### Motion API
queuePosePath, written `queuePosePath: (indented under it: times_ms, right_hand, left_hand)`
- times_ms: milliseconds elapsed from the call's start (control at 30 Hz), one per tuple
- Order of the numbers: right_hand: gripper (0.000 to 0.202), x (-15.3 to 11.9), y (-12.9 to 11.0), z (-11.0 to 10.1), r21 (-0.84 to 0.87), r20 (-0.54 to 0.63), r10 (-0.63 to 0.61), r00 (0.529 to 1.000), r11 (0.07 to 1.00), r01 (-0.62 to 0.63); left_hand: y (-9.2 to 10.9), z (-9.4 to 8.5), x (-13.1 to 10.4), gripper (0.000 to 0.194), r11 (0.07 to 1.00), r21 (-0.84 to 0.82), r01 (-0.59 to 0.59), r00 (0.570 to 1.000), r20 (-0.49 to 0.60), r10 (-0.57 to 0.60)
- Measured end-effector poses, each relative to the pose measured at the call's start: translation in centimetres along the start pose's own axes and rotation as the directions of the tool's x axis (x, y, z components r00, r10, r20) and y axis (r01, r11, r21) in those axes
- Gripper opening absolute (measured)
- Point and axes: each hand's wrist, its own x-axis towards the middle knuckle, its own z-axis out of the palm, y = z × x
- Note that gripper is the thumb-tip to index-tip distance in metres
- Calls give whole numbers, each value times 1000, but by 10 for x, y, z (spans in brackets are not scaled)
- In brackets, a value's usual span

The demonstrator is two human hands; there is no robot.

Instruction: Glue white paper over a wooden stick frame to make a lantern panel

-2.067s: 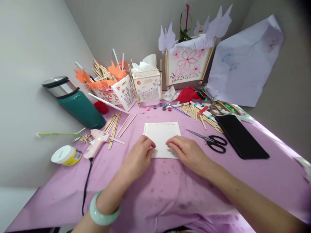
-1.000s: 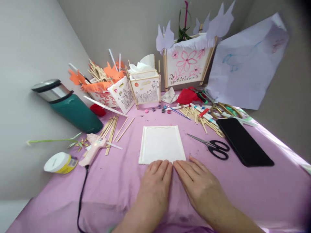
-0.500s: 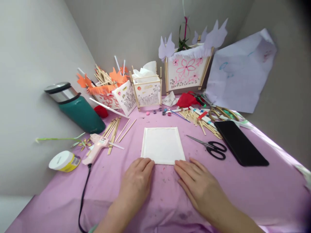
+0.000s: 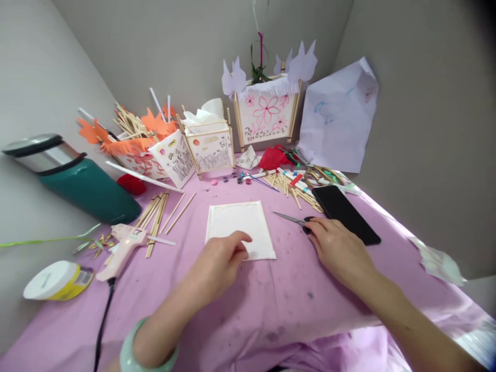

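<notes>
A flat white square panel [image 4: 260, 227] with raised edges lies on the pink cloth in front of me. My left hand [image 4: 225, 256] is over its lower left part, fingers loosely bent and thumb apart from the index finger, with nothing in them. To the right of the panel, my right hand [image 4: 336, 248] has its fingers on the black handles of a pair of scissors [image 4: 289, 217]. The blades point left toward the panel, and most of the handles are hidden under the hand.
A pink glue gun [image 4: 126, 243], a white-lidded tub [image 4: 58, 281] and a teal tumbler [image 4: 89, 186] stand or lie left. Decorated paper boxes [image 4: 211, 147], wooden sticks [image 4: 157, 217] and markers [image 4: 302, 186] fill the back. A black phone [image 4: 349, 212] lies right.
My right hand has left the panel's lower right corner and moved right onto the scissors. My left hand has lifted from the lower left corner to over the panel. The view has turned right.
</notes>
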Motion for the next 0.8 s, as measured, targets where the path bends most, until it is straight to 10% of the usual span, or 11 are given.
queuePosePath:
  times_ms: [267, 567, 800]
  right_hand:
    - [16, -2, 6, -18, -25, 145, 80, 986, 997, -78]
    - [19, -29, 28, -34, 501, 185, -58, 981, 865, -43]
    - [31, -57, 35, -36, 443, 173, -115, 978, 896, 27]
  left_hand:
    - [13, 38, 40, 30, 927, 242, -285, 951, 195, 242]
    - [9, 42, 41, 18, 968, 159, -193, 970, 177, 164]
    - [12, 41, 42, 18, 948, 261, -182, 973, 190, 135]
